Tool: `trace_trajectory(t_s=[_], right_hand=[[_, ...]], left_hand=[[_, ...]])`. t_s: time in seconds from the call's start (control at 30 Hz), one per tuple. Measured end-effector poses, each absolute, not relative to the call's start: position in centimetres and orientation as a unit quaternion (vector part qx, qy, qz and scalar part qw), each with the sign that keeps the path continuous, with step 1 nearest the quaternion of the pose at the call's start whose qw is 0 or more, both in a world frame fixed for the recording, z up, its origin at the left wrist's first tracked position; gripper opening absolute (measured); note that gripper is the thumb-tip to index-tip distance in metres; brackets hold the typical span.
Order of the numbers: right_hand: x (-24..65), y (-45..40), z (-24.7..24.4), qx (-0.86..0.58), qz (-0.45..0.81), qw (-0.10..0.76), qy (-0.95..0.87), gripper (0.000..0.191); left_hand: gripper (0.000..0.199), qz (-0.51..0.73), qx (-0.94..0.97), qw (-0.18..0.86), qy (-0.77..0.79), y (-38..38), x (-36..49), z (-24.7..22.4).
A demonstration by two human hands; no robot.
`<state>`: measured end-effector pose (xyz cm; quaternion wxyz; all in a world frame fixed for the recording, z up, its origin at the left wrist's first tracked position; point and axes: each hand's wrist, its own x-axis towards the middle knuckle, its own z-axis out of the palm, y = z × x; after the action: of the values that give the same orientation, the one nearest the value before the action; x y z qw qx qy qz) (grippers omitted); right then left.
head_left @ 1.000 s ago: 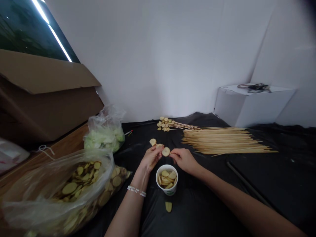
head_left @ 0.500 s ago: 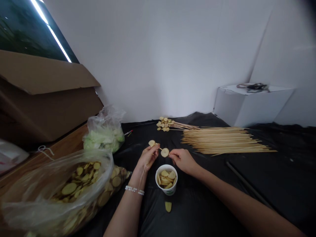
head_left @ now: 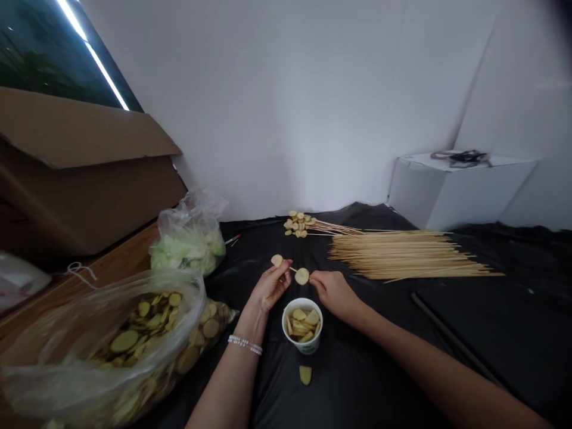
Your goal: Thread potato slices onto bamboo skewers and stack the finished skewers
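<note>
My left hand (head_left: 273, 285) pinches a thin wooden skewer (head_left: 292, 269) near one end, with a pale round potato slice (head_left: 277, 260) showing just beyond its fingertips. A second potato slice (head_left: 302, 276) sits along the stick between my two hands. At that slice's right edge, the closed fingers of my right hand (head_left: 333, 292) grip the skewer; the part inside them is hidden. Below the hands stands a white paper cup (head_left: 302, 347) with cut potato pieces (head_left: 304, 322) inside. One loose potato piece (head_left: 305, 375) lies in front of it on the black sheet.
Bare skewers (head_left: 402, 256) lie in a wide pile at the right, beside skewers with slices (head_left: 298, 224). A large plastic bag of slices (head_left: 147, 333), a bag of pale green vegetables (head_left: 187, 244) and a cardboard box (head_left: 89, 179) occupy the left. A white box (head_left: 447, 185) stands back right.
Both hands and the skewer have shifted slightly right in the view. My right fingers now appear nearer the slice's edge. The cup and the piles look unchanged.
</note>
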<state>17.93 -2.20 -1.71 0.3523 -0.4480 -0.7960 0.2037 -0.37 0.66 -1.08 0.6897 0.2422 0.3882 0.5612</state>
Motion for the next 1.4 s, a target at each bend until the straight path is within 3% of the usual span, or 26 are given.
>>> trace_trajectory(t_s=[0.07, 0.23, 0.47, 0.6, 0.8, 1.0, 1.07, 1.23, 1.4], right_hand=[[17.9, -2.1, -1.9, -0.449, 0.209, 0.349, -0.795, 0.026], [17.9, -1.7, -1.8, -0.456, 0.359, 0.342, -0.739, 0.023], [17.8, -2.2, -1.1, -0.462, 0.256, 0.378, -0.760, 0.020], [17.8, -2.3, -1.4, -0.459, 0.236, 0.358, -0.778, 0.021], [17.8, -2.9, -1.6, -0.460, 0.105, 0.272, -0.839, 0.024], [17.6, -2.3, -1.5, -0.449, 0.297, 0.328, -0.777, 0.025], [17.6, -2.2, -1.6, -0.449, 0.300, 0.329, -0.775, 0.025], [17.6, -2.6, -1.6, -0.444, 0.164, 0.321, -0.820, 0.025], [17.5, -2.1, -1.9, -0.455, 0.321, 0.333, -0.761, 0.024]], left_hand=[[0.005, 0.558, 0.242, 0.692, 0.388, 0.5, -0.1, -1.2], [0.010, 0.535, 0.277, 0.687, 0.408, 0.3, 0.7, -1.4], [0.017, 0.541, 0.300, 0.656, 0.432, 0.1, 0.8, -1.1], [0.023, 0.526, 0.329, 0.662, 0.421, -0.1, 1.0, -1.2], [0.022, 0.532, 0.308, 0.661, 0.430, 0.0, 1.0, -1.4], [0.017, 0.537, 0.289, 0.671, 0.422, 0.0, 1.2, -1.2], [0.015, 0.538, 0.283, 0.670, 0.426, 0.0, 1.3, -1.3], [0.011, 0.544, 0.268, 0.666, 0.435, 0.2, 1.4, -1.6], [0.013, 0.554, 0.251, 0.670, 0.426, 0.5, 1.0, -1.5]])
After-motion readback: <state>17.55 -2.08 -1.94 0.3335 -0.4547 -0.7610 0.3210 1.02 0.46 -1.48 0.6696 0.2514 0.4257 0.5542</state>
